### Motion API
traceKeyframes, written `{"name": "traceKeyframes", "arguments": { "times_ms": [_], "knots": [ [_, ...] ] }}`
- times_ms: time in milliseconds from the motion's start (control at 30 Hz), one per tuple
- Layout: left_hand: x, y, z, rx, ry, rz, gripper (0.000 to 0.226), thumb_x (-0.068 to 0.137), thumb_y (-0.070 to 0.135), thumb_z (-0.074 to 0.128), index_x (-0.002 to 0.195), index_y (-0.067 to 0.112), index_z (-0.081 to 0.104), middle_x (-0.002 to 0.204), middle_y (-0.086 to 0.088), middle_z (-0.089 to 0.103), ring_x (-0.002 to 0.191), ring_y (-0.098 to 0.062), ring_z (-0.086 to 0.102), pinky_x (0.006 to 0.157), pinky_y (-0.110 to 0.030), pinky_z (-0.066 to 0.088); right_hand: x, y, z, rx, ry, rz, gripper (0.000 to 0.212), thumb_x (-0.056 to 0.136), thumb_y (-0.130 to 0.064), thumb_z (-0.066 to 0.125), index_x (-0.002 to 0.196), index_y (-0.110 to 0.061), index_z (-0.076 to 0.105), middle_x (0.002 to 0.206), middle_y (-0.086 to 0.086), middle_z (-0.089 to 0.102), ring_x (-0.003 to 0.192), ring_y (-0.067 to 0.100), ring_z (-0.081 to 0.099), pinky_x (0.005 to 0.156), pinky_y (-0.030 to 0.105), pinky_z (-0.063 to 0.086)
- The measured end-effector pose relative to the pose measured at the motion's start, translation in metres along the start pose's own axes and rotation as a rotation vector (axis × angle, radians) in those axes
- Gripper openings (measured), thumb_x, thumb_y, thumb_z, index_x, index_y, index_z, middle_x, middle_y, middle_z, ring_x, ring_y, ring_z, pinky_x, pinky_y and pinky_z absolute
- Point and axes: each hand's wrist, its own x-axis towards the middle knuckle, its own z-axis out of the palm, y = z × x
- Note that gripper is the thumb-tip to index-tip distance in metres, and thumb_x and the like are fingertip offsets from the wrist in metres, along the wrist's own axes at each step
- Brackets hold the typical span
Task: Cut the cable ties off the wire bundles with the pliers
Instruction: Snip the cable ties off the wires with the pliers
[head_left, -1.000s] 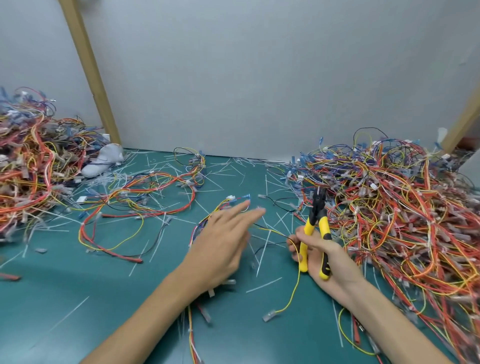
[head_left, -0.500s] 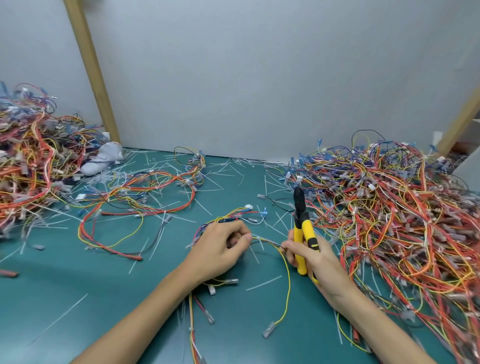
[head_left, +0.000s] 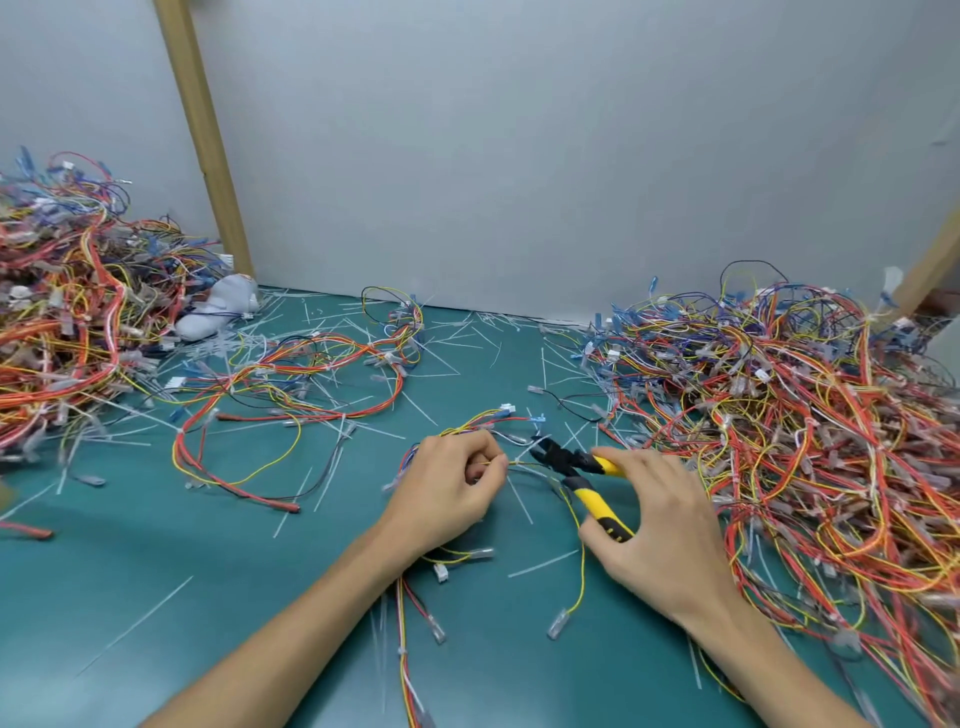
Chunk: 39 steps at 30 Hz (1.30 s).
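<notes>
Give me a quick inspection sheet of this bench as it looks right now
Surface: green mat, mostly covered.
Job's things: yellow-handled pliers, nose pointing left at the small wire bundle.
Clutter: cut cable ties scattered over the mat; a white cloth lump at the back left.
Grippers: left hand pinches a thin wire of the bundle; right hand grips the pliers' handles.
Cables: big wire pile on the right, another pile on the left, loose red loop between them.
Surroundings: grey wall, wooden post leaning against it.
</notes>
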Motion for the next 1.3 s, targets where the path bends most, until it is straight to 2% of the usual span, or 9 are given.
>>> {"name": "traceKeyframes", "arguments": {
  "times_ms": [133,400,600,700,833,967,1033,1133,1300],
  "knots": [
    [-0.001,-0.002,0.000,0.036,0.051,0.026,0.017,0.089,0.015,0.061,0.072,0.009,0.062,0.048,0.006,0.037,0.053,-0.012,0.039,0.054,-0.011,0.029,-0.001,0.000,0.000,-0.115,-0.020,-0.069,0.055,0.063,-0.041,0.062,0.117,-0.027,0.063,0.105,-0.013,0.058,0.098,0.017,0.054,0.084,0.029,0.035],
    [-0.002,0.000,0.000,0.038,0.030,0.116,0.019,0.088,0.014,0.065,0.071,0.021,0.059,0.047,0.014,0.037,0.052,-0.004,0.044,0.054,-0.008,0.029,-0.002,0.001,0.003,-0.150,-0.029,-0.112,0.057,0.062,-0.041,0.065,0.117,-0.026,0.063,0.104,-0.010,0.058,0.099,0.019,0.054,0.084,0.035,0.040],
    [-0.001,-0.003,0.001,0.029,0.011,0.131,0.017,0.089,0.016,0.064,0.074,0.021,0.058,0.053,0.006,0.047,0.055,-0.009,0.042,0.056,-0.010,0.030,-0.003,-0.003,0.001,-0.101,-0.021,-0.045,0.045,0.061,-0.045,0.065,0.104,-0.031,0.068,0.091,-0.018,0.062,0.088,0.011,0.060,0.061,0.028,0.049],
    [-0.001,-0.003,0.001,0.016,0.015,0.138,0.015,0.090,0.016,0.063,0.077,0.019,0.058,0.057,-0.001,0.053,0.057,-0.012,0.043,0.058,-0.010,0.031,-0.003,-0.004,0.000,-0.070,-0.042,-0.017,0.039,0.063,-0.047,0.061,0.099,-0.033,0.069,0.083,-0.016,0.065,0.081,0.012,0.063,0.061,0.032,0.053],
    [-0.002,-0.003,-0.001,-0.004,0.036,0.141,0.012,0.091,0.014,0.062,0.079,0.017,0.059,0.059,0.000,0.054,0.058,-0.010,0.044,0.059,-0.012,0.032,-0.002,-0.003,-0.001,-0.079,-0.037,-0.059,0.032,0.076,-0.053,0.072,0.101,-0.032,0.070,0.085,-0.015,0.069,0.080,0.015,0.064,0.058,0.031,0.051],
    [-0.001,-0.001,-0.002,-0.037,0.055,0.142,0.010,0.091,0.014,0.062,0.081,0.015,0.061,0.061,0.007,0.051,0.058,-0.006,0.043,0.058,-0.015,0.032,0.000,-0.002,-0.001,-0.077,-0.142,-0.026,0.055,0.082,-0.075,0.041,0.111,-0.035,0.066,0.096,-0.017,0.067,0.091,0.012,0.059,0.062,0.028,0.041],
    [-0.001,-0.001,-0.002,-0.061,0.059,0.135,0.011,0.092,0.016,0.062,0.081,0.017,0.062,0.062,0.008,0.051,0.057,-0.008,0.043,0.057,-0.014,0.032,0.000,-0.003,-0.002,-0.072,-0.118,-0.016,0.053,0.088,-0.075,0.034,0.100,-0.035,0.067,0.078,-0.013,0.063,0.078,0.012,0.059,0.060,0.032,0.045],
    [-0.001,-0.001,-0.001,-0.071,0.029,0.127,0.012,0.094,0.020,0.061,0.083,0.018,0.065,0.064,0.009,0.055,0.060,-0.008,0.046,0.058,-0.011,0.032,0.003,-0.001,-0.006,-0.027,-0.108,0.009,0.051,0.088,-0.072,0.034,0.079,-0.030,0.062,0.053,-0.007,0.048,0.055,0.013,0.047,0.054,0.033,0.043],
    [-0.002,-0.002,-0.002,-0.080,-0.030,0.142,0.014,0.095,0.020,0.058,0.085,0.018,0.068,0.068,0.018,0.058,0.066,-0.003,0.051,0.061,-0.008,0.033,0.010,0.007,-0.013,0.099,-0.221,0.020,0.059,0.086,-0.073,0.034,0.068,-0.020,0.053,0.054,0.003,0.046,0.050,0.017,0.036,0.053,0.034,0.037]
  ]
}}
